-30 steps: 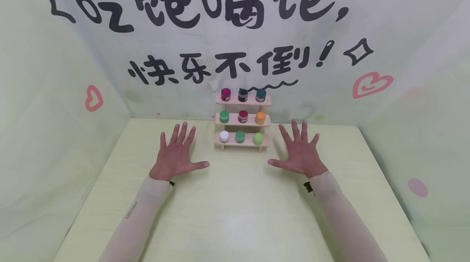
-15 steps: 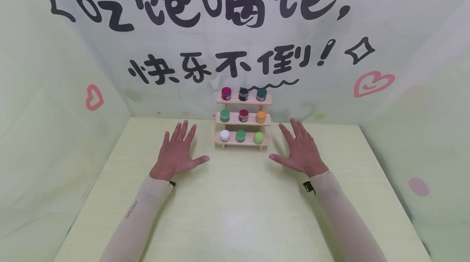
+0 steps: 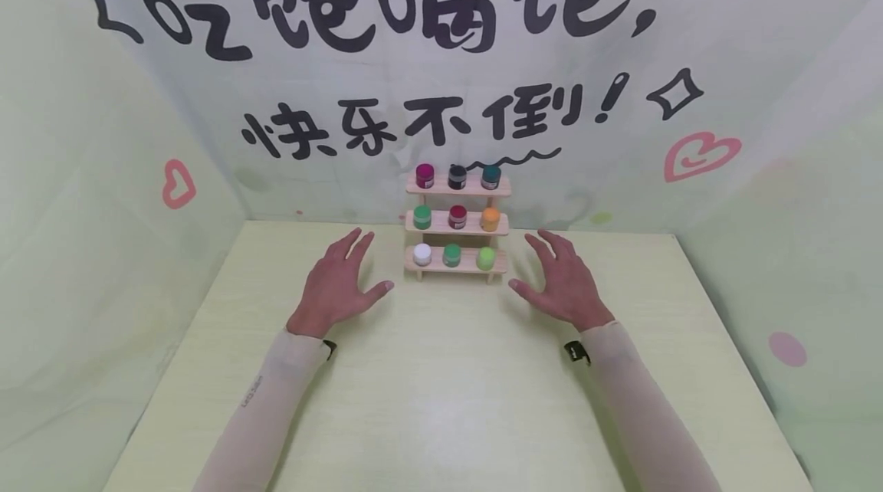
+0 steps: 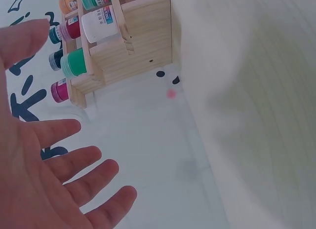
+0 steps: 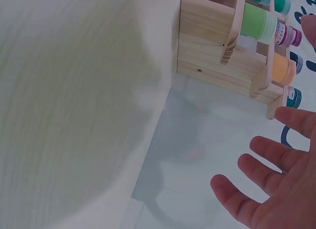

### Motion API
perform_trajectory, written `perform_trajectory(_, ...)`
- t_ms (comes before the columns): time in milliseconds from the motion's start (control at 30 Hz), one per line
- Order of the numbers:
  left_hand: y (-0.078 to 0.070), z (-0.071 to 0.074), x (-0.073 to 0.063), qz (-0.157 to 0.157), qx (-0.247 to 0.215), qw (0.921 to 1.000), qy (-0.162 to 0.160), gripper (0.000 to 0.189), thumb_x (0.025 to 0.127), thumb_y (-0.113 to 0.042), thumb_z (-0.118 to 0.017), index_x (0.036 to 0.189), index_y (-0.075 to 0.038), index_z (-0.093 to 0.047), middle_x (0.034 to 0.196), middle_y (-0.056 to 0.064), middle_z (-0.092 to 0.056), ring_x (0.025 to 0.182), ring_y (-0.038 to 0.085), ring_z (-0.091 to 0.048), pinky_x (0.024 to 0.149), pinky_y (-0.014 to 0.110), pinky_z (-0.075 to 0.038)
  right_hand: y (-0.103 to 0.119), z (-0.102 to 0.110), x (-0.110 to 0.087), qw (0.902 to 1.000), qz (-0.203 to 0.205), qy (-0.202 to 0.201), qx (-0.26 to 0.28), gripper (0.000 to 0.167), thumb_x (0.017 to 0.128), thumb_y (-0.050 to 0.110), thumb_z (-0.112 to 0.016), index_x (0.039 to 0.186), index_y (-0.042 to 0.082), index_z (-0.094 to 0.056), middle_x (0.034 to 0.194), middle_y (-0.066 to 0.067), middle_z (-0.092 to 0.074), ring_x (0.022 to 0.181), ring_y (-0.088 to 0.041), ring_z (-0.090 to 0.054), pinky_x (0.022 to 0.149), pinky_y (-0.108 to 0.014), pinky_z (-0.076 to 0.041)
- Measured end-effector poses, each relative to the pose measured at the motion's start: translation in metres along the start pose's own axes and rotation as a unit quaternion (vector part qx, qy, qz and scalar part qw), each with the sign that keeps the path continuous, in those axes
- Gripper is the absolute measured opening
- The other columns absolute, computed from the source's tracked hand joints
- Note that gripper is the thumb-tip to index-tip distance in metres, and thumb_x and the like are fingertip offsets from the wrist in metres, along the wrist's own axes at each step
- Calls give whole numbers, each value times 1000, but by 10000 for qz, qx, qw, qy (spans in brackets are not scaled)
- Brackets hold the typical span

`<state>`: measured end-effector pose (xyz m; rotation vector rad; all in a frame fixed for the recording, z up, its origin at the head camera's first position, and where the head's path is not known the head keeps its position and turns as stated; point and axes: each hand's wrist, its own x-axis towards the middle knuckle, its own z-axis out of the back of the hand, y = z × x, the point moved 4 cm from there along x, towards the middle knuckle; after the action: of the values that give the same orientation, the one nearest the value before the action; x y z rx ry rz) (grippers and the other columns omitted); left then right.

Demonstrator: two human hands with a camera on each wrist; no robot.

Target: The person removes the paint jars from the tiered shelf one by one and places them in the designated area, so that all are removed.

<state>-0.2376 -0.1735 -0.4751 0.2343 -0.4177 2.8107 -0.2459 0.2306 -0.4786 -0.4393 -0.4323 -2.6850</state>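
Observation:
A three-tier wooden rack (image 3: 469,267) stands at the back of the table, holding small lidded jars that look like paint pots. On the top tier are a magenta jar (image 3: 425,176), a black jar (image 3: 457,177) and a teal jar (image 3: 490,177). Green, dark red (image 3: 457,217) and orange (image 3: 490,219) jars fill the middle tier. The bottom one carries white (image 3: 422,254), green and light green (image 3: 486,258) jars. My left hand (image 3: 331,289) is left of the rack, fingers extended, touching no jar. To the rack's right, my right hand (image 3: 571,287) is likewise extended, holding nothing.
The pale table (image 3: 441,385) extends in front of the rack. Behind it hangs a white cloth (image 3: 386,78) with black lettering, and pale cloth walls flank both sides. A dark band (image 3: 576,352) shows at the right wrist.
Both hands have turned from palms down with spread fingers to palms facing inward. Their fingers have drawn closer together. The rack and jars have stayed in place.

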Motion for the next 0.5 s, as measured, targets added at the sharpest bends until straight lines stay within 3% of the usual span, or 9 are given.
perform_trajectory(300,-5,-4,1,-45,-526,9982,-278,82,89,-58,-63,156,-19,-37,159,12,-38,143,35,-41,95,59,-55,1,-4,1,9979,-150,-82,630,76,88,52,-69,149,13,-45,149,-15,-47,135,-36,-46,99,-60,-52)
perform_trajectory(500,-9,-2,4,-1,-918,9950,-396,75,91,-54,-64,153,-18,-42,156,10,-42,141,34,-43,101,60,-51,0,-10,1,9930,-241,-50,1159,64,96,47,-62,147,11,-48,146,-15,-50,134,-36,-48,104,-60,-47)
